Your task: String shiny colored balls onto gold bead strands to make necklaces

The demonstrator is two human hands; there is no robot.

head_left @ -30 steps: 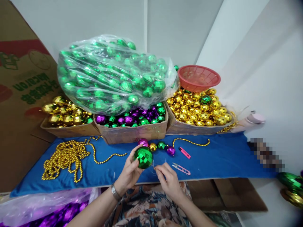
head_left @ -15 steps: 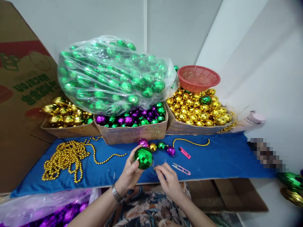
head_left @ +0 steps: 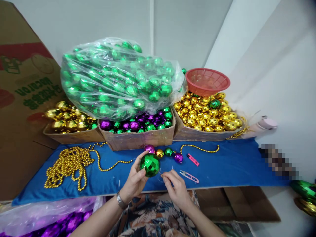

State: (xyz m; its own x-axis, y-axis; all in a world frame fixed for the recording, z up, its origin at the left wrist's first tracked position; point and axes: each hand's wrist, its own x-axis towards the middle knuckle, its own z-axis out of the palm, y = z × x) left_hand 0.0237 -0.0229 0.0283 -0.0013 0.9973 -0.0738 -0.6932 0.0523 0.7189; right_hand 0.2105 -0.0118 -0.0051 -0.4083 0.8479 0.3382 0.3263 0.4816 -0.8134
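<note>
A large shiny green bauble [head_left: 149,165] sits in the fingers of my left hand [head_left: 135,181], just above the front of the blue cloth [head_left: 217,171]. To its right, my right hand [head_left: 175,188] pinches a thin thread [head_left: 160,173] beside the bauble's right side; the thread is fine and partly hard to make out. Behind the bauble lie a purple ball [head_left: 149,148], a small gold ball [head_left: 159,153], a green ball [head_left: 168,151] and another purple ball [head_left: 178,157] in a row. Gold bead chain [head_left: 201,147] runs off to the right of them.
Pink thread snips [head_left: 189,176] and a pink lighter [head_left: 193,159] lie right of my hands. Heaped gold beads [head_left: 66,164] are at left. Behind stand a carton of purple and green balls [head_left: 138,140], a carton of gold balls [head_left: 209,134], a bag of green balls [head_left: 118,79] and a red basket [head_left: 207,82].
My right hand and the thread have shifted very slightly near the bauble. The bauble and my left hand are almost where they were.
</note>
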